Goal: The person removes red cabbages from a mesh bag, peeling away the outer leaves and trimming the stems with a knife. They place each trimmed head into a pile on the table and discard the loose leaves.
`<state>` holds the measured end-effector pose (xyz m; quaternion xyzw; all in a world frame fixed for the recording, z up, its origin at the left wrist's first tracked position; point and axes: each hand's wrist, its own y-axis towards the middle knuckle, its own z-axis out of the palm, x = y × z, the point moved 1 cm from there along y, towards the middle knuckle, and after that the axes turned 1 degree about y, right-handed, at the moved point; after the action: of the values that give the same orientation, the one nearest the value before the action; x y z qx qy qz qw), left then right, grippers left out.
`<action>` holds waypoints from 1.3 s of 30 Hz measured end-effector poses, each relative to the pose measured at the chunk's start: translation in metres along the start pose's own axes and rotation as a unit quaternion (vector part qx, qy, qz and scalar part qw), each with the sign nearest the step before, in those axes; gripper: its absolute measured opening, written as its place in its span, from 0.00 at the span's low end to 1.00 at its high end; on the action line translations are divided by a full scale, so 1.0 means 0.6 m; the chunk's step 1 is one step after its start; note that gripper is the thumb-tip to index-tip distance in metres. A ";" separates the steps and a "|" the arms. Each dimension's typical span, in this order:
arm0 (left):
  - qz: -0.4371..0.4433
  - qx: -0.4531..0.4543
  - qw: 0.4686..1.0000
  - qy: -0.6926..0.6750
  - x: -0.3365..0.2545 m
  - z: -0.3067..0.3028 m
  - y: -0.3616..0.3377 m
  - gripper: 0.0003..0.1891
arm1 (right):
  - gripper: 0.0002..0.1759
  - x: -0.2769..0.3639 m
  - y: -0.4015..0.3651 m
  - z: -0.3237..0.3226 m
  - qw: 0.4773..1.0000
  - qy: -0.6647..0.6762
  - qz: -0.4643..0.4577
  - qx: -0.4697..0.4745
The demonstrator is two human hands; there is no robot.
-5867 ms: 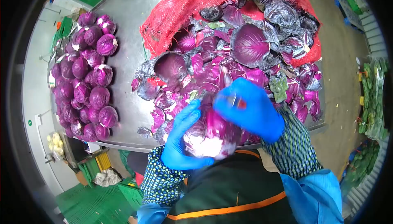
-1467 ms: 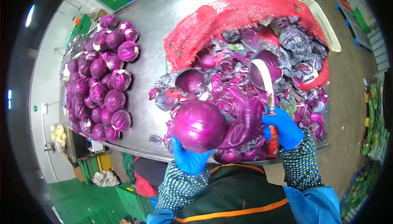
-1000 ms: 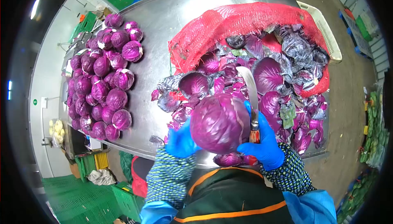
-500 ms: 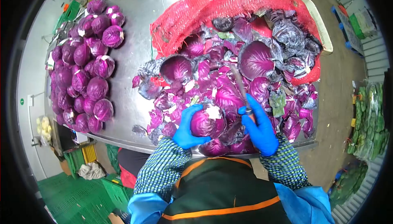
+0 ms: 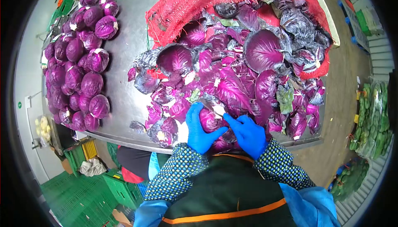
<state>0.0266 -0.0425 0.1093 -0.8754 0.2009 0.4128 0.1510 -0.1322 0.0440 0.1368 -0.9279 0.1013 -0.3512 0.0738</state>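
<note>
My left hand (image 5: 200, 131), in a blue glove, is closed round the side of a red cabbage (image 5: 208, 121) near the table's front edge. My right hand (image 5: 250, 135), gloved alike, grips a knife (image 5: 211, 108) with its index finger stretched forward. The narrow blade lies across the cabbage's top by the pale cut stem; the handle is hidden inside the fist. Loose purple leaves (image 5: 232, 92) are heaped right beyond both hands. Darker outer leaves and heads spill from a red mesh bag (image 5: 178, 11) behind them.
Many trimmed red cabbages (image 5: 92, 84) are piled on the left of the steel table (image 5: 128, 23). A pale crate (image 5: 329, 15) shows behind the bag. Green crates (image 5: 83, 194) stand on the floor at lower left, and bagged green vegetables (image 5: 375, 115) are at far right.
My right hand has brought the knife down and left, from above the leaves onto the cabbage top. My left hand has shifted slightly, still holding the cabbage. The view has moved a little.
</note>
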 end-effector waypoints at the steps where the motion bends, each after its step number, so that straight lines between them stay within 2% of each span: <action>1: 0.000 -0.003 1.000 0.005 -0.002 0.001 -0.001 0.52 | 0.26 0.001 0.005 0.002 1.000 0.000 0.000 0.001; 3: 0.012 -0.013 1.000 -0.004 -0.003 0.003 0.002 0.51 | 0.26 -0.004 0.028 -0.003 0.999 0.034 0.007 -0.036; 4: 0.021 -0.017 1.000 -0.013 -0.005 0.005 -0.003 0.51 | 0.26 -0.011 0.049 -0.013 0.999 0.034 0.000 0.004; 5: 0.023 -0.017 1.000 -0.013 -0.008 0.008 -0.014 0.51 | 0.26 -0.043 0.065 0.009 0.993 0.049 0.079 -0.080; 7: 0.052 -0.024 0.998 0.020 -0.012 0.007 -0.041 0.51 | 0.26 -0.067 0.091 0.002 0.994 0.071 0.058 -0.062; 8: 0.047 -0.033 0.998 0.039 -0.012 0.003 -0.043 0.51 | 0.29 -0.067 0.091 0.002 0.985 0.155 0.022 -0.074; 9: 0.048 -0.034 0.998 0.038 -0.008 -0.004 -0.039 0.51 | 0.29 -0.056 0.086 0.004 0.985 0.154 0.021 -0.075; 11: 0.027 0.031 0.997 -0.058 0.013 -0.024 -0.022 0.52 | 0.29 -0.021 0.084 0.003 0.973 0.220 0.063 0.000; 12: 0.045 0.038 0.996 -0.063 0.026 -0.031 -0.024 0.53 | 0.26 -0.010 0.100 -0.010 0.960 0.226 0.164 0.026; 13: 0.018 0.053 0.986 -0.158 0.019 -0.048 -0.032 0.53 | 0.23 -0.037 0.113 0.013 0.952 0.278 0.107 -0.066; 15: 0.064 0.067 0.982 -0.162 -0.008 -0.099 -0.048 0.55 | 0.22 -0.095 0.121 0.030 0.917 0.357 0.159 -0.076; 17: 0.157 -0.002 0.977 -0.141 -0.051 -0.137 -0.047 0.57 | 0.24 -0.083 0.122 0.000 0.934 0.325 0.132 -0.065; 18: 0.186 -0.052 0.978 -0.079 -0.074 -0.149 -0.043 0.56 | 0.28 -0.019 0.117 -0.050 0.884 0.417 0.212 0.004; 19: 0.207 -0.098 0.973 -0.013 -0.088 -0.157 -0.044 0.56 | 0.32 0.030 0.104 -0.076 0.812 0.501 0.291 0.077; 21: 0.249 -0.150 0.953 0.090 -0.096 -0.164 -0.036 0.55 | 0.41 0.072 0.078 -0.075 0.726 0.670 0.113 0.107; 22: 0.250 -0.152 0.952 0.094 -0.097 -0.168 -0.035 0.56 | 0.41 0.099 0.067 -0.098 0.792 0.585 0.081 0.156; 23: 0.257 -0.152 0.949 0.098 -0.102 -0.169 -0.035 0.56 | 0.31 0.108 0.062 -0.103 0.827 0.534 0.103 0.139; 25: 0.228 -0.202 0.952 0.035 -0.112 -0.166 -0.037 0.58 | 0.19 0.092 0.060 -0.103 0.814 0.529 0.218 0.105; 26: 0.217 -0.176 0.960 0.031 -0.119 -0.178 -0.039 0.60 | 0.12 0.085 0.060 -0.084 0.840 0.512 0.181 0.013; 27: 0.170 -0.155 0.973 -0.001 -0.120 -0.182 -0.041 0.61 | 0.12 0.074 0.063 -0.068 0.840 0.512 0.180 0.012; 28: 0.096 -0.122 0.968 -0.197 -0.116 -0.178 -0.043 0.61 | 0.11 0.059 0.066 -0.058 0.876 0.454 0.158 -0.043; 29: 0.021 -0.085 0.919 -0.383 -0.115 -0.171 -0.044 0.62 | 0.11 0.045 0.071 -0.050 0.904 0.393 0.133 -0.098; 30: -0.044 -0.069 0.859 -0.506 -0.123 -0.171 -0.045 0.63 | 0.10 0.032 0.084 -0.051 0.863 0.457 0.189 -0.103; 31: -0.036 -0.073 0.860 -0.504 -0.118 -0.169 -0.046 0.63 | 0.12 0.024 0.088 -0.065 0.884 0.414 0.190 -0.105; 33: -0.020 -0.056 0.867 -0.495 -0.102 -0.161 -0.051 0.63 | 0.21 0.051 0.079 -0.096 0.886 0.434 0.104 -0.127; 35: 0.025 -0.049 0.918 -0.392 -0.109 -0.170 -0.044 0.61 | 0.32 0.099 0.055 -0.138 0.838 0.519 0.150 0.075; 37: 0.104 -0.044 0.979 -0.173 -0.117 -0.184 -0.033 0.57 | 0.36 0.142 0.044 -0.151 0.827 0.503 0.184 0.170; 38: 0.098 -0.069 0.974 -0.193 -0.118 -0.181 -0.031 0.56 | 0.36 0.140 0.048 -0.148 0.793 0.564 0.156 0.172; 39: 0.094 -0.094 0.968 -0.213 -0.119 -0.178 -0.030 0.55 | 0.34 0.132 0.046 -0.143 0.801 0.558 0.159 0.145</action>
<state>0.0648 -0.0564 0.2329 -0.7548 0.2060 0.6191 0.0676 -0.1352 -0.0074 0.2448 -0.5207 0.2187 -0.8025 0.1924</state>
